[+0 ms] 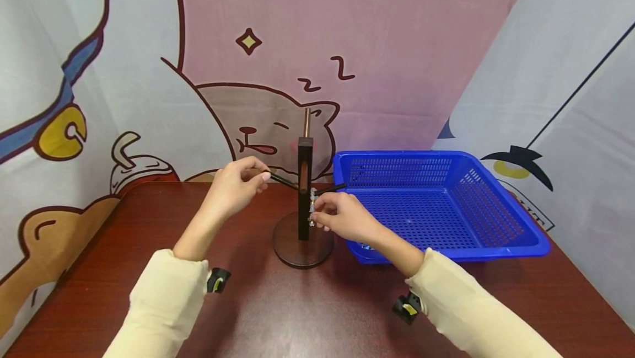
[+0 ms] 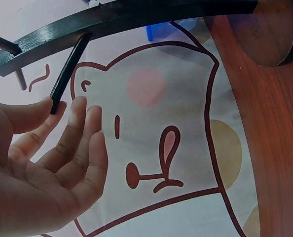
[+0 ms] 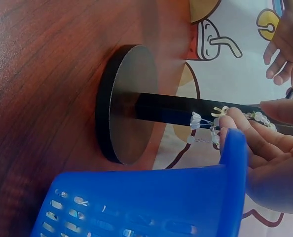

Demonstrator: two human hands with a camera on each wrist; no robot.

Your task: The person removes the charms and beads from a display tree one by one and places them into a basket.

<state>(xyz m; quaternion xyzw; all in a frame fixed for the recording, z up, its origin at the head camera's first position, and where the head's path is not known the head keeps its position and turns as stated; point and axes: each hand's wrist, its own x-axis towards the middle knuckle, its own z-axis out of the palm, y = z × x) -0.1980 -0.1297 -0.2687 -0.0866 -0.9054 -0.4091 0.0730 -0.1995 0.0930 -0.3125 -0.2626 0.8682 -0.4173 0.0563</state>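
A dark wooden display stand [image 1: 304, 225] with a round base and several short pegs stands upright on the table. My left hand [image 1: 237, 186] pinches the tip of its left peg [image 2: 67, 76] between thumb and index finger, the other fingers loosely spread. A bracelet of pale, clear beads [image 1: 312, 203] hangs from the right peg [image 1: 331, 188], close along the post. My right hand [image 1: 344, 214] holds the bracelet's lower part with its fingertips. In the right wrist view, white tassel-like charms [image 3: 195, 120] and a small gold bow dangle by the fingers, which hide part of the beads.
A blue perforated plastic basket [image 1: 501, 251] stands to the right, its near left corner beside my right forearm. Small shiny pieces show through its side holes in the right wrist view. Behind the reddish-brown table [image 1: 278, 314] hangs a cartoon-printed cloth [image 1: 397, 43].
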